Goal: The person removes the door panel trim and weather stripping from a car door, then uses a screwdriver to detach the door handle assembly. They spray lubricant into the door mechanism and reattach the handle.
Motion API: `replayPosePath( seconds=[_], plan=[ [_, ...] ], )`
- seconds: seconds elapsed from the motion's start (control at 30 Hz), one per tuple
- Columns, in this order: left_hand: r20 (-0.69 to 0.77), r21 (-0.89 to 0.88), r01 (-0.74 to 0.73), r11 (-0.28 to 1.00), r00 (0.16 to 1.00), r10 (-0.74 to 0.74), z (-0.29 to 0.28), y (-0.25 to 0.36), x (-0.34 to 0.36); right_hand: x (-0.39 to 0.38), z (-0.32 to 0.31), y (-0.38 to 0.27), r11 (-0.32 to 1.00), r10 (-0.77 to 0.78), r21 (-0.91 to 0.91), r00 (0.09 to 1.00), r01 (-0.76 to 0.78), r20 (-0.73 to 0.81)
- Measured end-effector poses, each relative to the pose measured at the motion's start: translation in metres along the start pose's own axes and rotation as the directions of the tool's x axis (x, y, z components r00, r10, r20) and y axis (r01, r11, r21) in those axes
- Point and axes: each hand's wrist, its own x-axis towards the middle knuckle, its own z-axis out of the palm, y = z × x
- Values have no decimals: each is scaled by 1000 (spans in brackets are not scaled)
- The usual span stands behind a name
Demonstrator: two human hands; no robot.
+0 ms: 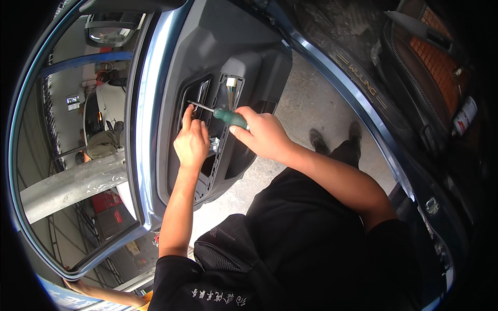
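Observation:
My right hand [259, 132] is closed round the green handle of a screwdriver [225, 117], whose metal shaft points left into the recess around a door-handle opening [202, 90] in the dark grey door panel [218, 36]. My left hand [192, 145] rests at that recess, index finger extended to touch beside the screwdriver tip, other fingers curled; whether they grip anything is hidden. Just right of the recess, a long opening holds a white connector [231, 82] on coloured wires.
The blue door frame and window [153, 62] stand left. Right are the car's sill [363, 103], a brown-black seat [430, 46] and a spray can [464, 116]. My feet stand on concrete floor [306, 88]. Another person's arm [104, 293] touches the door at lower left.

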Motion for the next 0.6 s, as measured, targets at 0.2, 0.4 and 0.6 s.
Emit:
replayPosePath(
  seconds=[0.2, 0.4, 0.6],
  plan=[
    [-186, -252, -22, 968, 982, -26, -3, -2, -6, 5, 9, -8, 973, -202, -137, 969, 183, -144],
    [646, -740, 561, -372, 746, -160, 4, 21, -16, 11, 12, -6, 916, 298, 275, 954, -293, 24],
    [689, -610, 540, -580, 723, -51, 15, 29, -4, 5, 19, -7, 783, 446, 444, 891, -435, 86]
  ],
)
